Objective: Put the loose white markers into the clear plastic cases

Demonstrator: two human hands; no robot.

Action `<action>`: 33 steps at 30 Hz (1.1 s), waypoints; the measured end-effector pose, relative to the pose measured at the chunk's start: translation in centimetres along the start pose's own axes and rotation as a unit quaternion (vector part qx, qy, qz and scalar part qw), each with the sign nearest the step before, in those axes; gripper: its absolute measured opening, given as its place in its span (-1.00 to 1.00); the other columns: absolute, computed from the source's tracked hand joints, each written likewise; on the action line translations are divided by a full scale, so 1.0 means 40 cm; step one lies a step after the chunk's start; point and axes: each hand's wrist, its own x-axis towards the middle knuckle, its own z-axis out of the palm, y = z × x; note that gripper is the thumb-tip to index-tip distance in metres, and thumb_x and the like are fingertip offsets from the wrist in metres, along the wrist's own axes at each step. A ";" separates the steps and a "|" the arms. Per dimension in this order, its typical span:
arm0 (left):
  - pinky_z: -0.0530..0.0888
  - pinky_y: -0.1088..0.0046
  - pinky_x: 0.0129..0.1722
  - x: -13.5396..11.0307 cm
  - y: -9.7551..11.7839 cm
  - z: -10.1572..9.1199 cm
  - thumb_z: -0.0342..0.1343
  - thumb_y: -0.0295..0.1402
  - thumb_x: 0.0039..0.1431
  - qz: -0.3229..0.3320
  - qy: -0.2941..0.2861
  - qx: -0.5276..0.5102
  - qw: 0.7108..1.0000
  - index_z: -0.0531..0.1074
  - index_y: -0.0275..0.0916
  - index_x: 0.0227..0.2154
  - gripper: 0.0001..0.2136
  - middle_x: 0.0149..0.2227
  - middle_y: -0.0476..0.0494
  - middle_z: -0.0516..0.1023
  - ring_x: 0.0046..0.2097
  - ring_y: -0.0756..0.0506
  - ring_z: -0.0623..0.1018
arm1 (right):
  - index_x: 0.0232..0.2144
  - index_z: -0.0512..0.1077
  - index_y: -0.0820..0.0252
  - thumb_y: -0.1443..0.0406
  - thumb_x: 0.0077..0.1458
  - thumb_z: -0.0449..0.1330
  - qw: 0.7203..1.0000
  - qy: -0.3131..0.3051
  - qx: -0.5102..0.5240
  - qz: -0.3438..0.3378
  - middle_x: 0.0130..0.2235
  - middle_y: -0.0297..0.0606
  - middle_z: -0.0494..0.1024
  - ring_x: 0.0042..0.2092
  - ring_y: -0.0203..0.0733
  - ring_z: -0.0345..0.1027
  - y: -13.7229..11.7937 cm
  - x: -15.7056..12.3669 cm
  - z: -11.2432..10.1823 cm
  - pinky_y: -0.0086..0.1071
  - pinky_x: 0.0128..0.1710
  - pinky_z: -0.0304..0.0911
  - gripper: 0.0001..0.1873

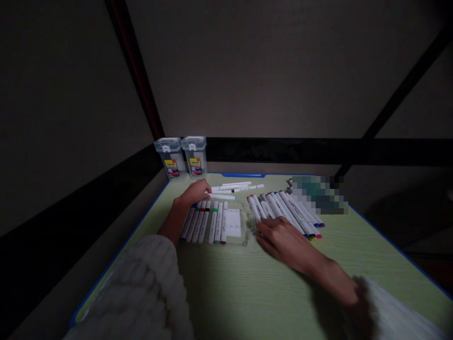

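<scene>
My left hand (pixel 197 192) has its fingers closed at the end of a slim white marker (pixel 224 196) with a light blue tip. Below it, a clear plastic case (pixel 244 238) lies flat, with a row of white markers (pixel 201 224) side by side in its left part and a white label (pixel 233 223) showing on the right. My right hand (pixel 281 238) has its fingers curled over the lower end of a thick white marker (pixel 255 208), at the left edge of a slanted bunch of markers (pixel 288 210) with coloured ends. Its fingertips are partly hidden.
Several slim white markers (pixel 240 187) lie near the table's back edge. Two clear lidded boxes (pixel 172 158) with yellow labels stand at the back left corner. A blurred-out green item (pixel 318 194) lies at the back right. Blue edging rims the pale green table (pixel 240 293); walls stand behind.
</scene>
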 end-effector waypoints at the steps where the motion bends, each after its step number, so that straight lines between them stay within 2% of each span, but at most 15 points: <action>1: 0.34 0.48 -0.18 -0.002 0.003 -0.006 0.09 -0.43 -0.09 0.005 0.003 0.001 1.000 0.47 -0.27 -0.40 -0.86 -0.28 -0.12 0.42 -0.19 -0.08 0.40 | -0.47 0.29 0.21 0.34 0.10 -0.06 1.000 -0.001 -0.002 0.000 -0.44 -0.25 0.40 -0.41 -0.24 0.28 0.000 0.000 0.000 -0.31 -0.30 0.06 -0.83; 4: 0.33 0.45 -0.16 -0.009 0.019 -0.032 0.07 -0.43 -0.07 0.016 0.019 0.005 1.000 0.44 -0.28 -0.43 -0.89 -0.27 -0.13 0.39 -0.17 -0.09 0.38 | -0.46 0.30 0.22 0.34 0.11 -0.05 1.000 -0.007 -0.007 0.003 -0.43 -0.25 0.40 -0.40 -0.25 0.28 0.000 0.000 0.000 -0.31 -0.28 0.07 -0.83; 8: 0.27 0.42 -0.07 -0.026 0.051 -0.069 0.01 -0.40 0.00 0.015 0.045 0.004 0.999 0.39 -0.29 -0.37 -0.87 -0.21 -0.15 0.38 -0.10 -0.10 0.34 | -0.46 0.30 0.22 0.33 0.11 -0.06 1.000 -0.017 -0.010 0.007 -0.44 -0.25 0.40 -0.39 -0.24 0.28 -0.002 0.000 -0.002 -0.30 -0.27 0.07 -0.82; 10: 0.28 0.42 -0.10 -0.040 0.070 -0.079 -0.02 -0.38 0.03 0.006 0.044 0.000 0.999 0.37 -0.29 -0.35 -0.86 -0.24 -0.14 0.40 -0.13 -0.10 0.35 | -0.46 0.31 0.22 0.33 0.11 -0.06 1.000 -0.016 -0.007 0.004 -0.44 -0.25 0.40 -0.40 -0.24 0.28 -0.002 0.000 -0.002 -0.29 -0.28 0.07 -0.81; 15: 0.30 0.44 -0.24 -0.075 0.105 -0.077 -0.08 -0.34 0.08 -0.018 0.012 -0.008 1.000 0.34 -0.27 -0.29 -0.82 -0.32 -0.12 0.41 -0.24 -0.09 0.39 | -0.46 0.30 0.23 0.34 0.11 -0.06 1.000 -0.012 -0.008 -0.001 -0.45 -0.27 0.40 -0.41 -0.27 0.27 -0.002 0.000 -0.002 -0.32 -0.29 0.05 -0.82; 19: 0.29 0.46 -0.24 -0.092 0.112 -0.056 -0.10 -0.33 0.08 0.006 0.054 -0.082 0.995 0.35 -0.29 -0.28 -0.79 -0.36 -0.09 0.42 -0.23 -0.07 0.38 | -0.46 0.30 0.22 0.34 0.11 -0.04 1.000 -0.019 -0.015 0.006 -0.44 -0.28 0.40 -0.41 -0.27 0.28 -0.005 0.000 -0.007 -0.33 -0.29 0.05 -0.83; 24: 0.29 0.53 -0.41 -0.115 0.111 -0.023 -0.14 -0.28 0.09 -0.003 0.095 -0.259 0.961 0.38 -0.35 -0.22 -0.69 -0.45 -0.03 0.42 -0.40 0.00 0.37 | -0.47 0.31 0.24 0.35 0.09 -0.04 1.000 -0.012 -0.012 0.009 -0.45 -0.26 0.40 -0.41 -0.27 0.28 -0.010 0.000 -0.008 -0.31 -0.29 0.06 -0.84; 28: 0.23 0.56 -0.51 -0.126 0.107 -0.004 -0.11 -0.23 0.06 -0.006 0.075 -0.363 0.929 0.42 -0.33 -0.27 -0.68 -0.53 0.02 0.39 -0.50 0.05 0.31 | -0.46 0.30 0.23 0.35 0.10 -0.04 1.000 -0.015 -0.020 0.010 -0.44 -0.25 0.41 -0.39 -0.23 0.29 -0.011 0.000 -0.007 -0.30 -0.29 0.07 -0.84; 33: 0.16 0.59 -0.60 -0.128 0.115 0.003 0.05 -0.24 -0.08 -0.032 0.037 -0.455 0.889 0.42 -0.36 -0.47 -0.76 -0.59 0.02 0.40 -0.59 0.10 0.24 | -0.48 0.28 0.21 0.34 0.11 -0.06 0.999 -0.008 -0.010 0.050 -0.44 -0.27 0.40 -0.40 -0.24 0.28 -0.012 -0.001 -0.006 -0.32 -0.30 0.08 -0.82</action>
